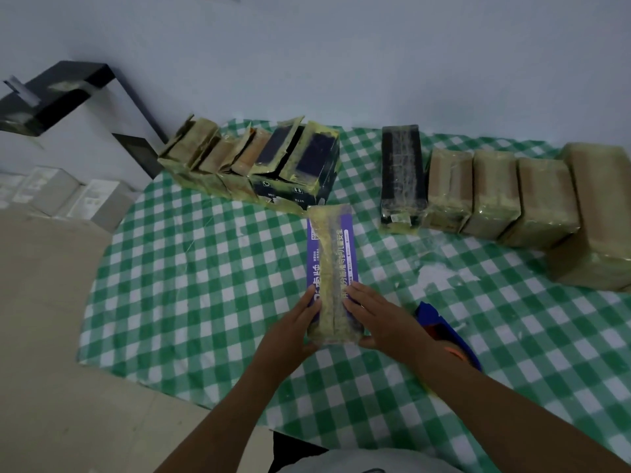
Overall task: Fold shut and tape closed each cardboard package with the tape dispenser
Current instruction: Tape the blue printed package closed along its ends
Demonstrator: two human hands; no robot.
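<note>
Pressing purple box (333, 254) (tape-striped): left hand (293, 327), right hand (379, 319).

White Chinese characters run lengthwise along the purple package (333, 268), large ones on its left edge and a smaller line on its right, too blurred to read. The black package (293, 186) behind it carries a white recycling sign (266, 183) and an up-arrows sign (297, 190), each with illegible lettering beneath.

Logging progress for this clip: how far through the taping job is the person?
Done: the right row of five boxes looks taped shut. In hand: the left hand and right hand press the purple box, yellowish tape already along its top; the blue tape dispenser lies by the right forearm. Left: the left row, flaps standing open.
</note>
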